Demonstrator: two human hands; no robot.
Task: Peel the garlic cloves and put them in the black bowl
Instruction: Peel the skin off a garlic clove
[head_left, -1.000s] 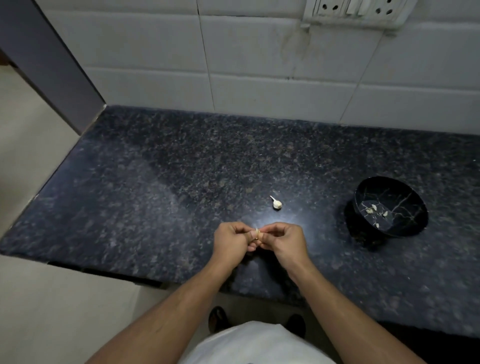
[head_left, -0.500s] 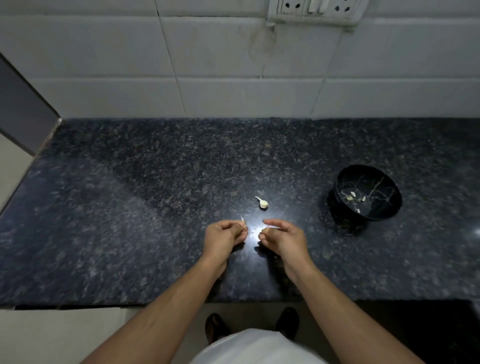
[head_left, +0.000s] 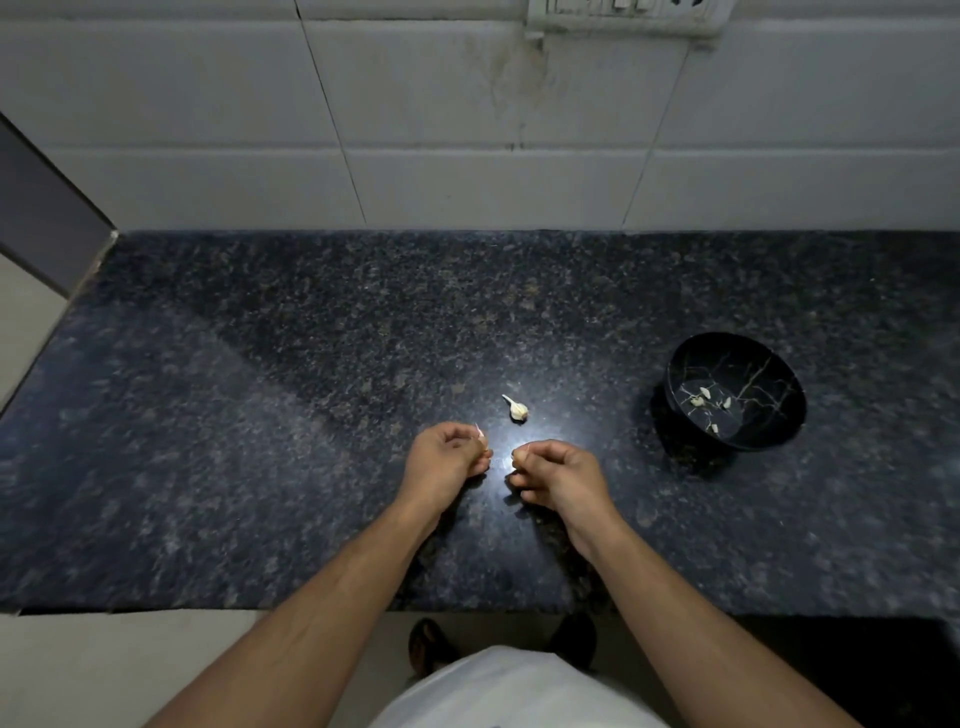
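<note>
Garlic clove (head_left: 518, 409) loose on counter (head_left: 260, 415), frame center, just above hands. Left hand (head_left: 448, 457) pinching bit of skin (head_left: 480, 433); right hand (head_left: 558, 475) curled, contents unclear. Black bowl (head_left: 779, 431) right side, few peeled cloves (head_left: 702, 399) inside.

One head-worn camera looks forward and steeply down from above the counter's (head_left: 260, 415) near edge, facing the tiled wall (head_left: 467, 171) along the far edge. It sits close, at arm's reach; the wide lens bends the counter's left edge and takes in the floor below.
</note>
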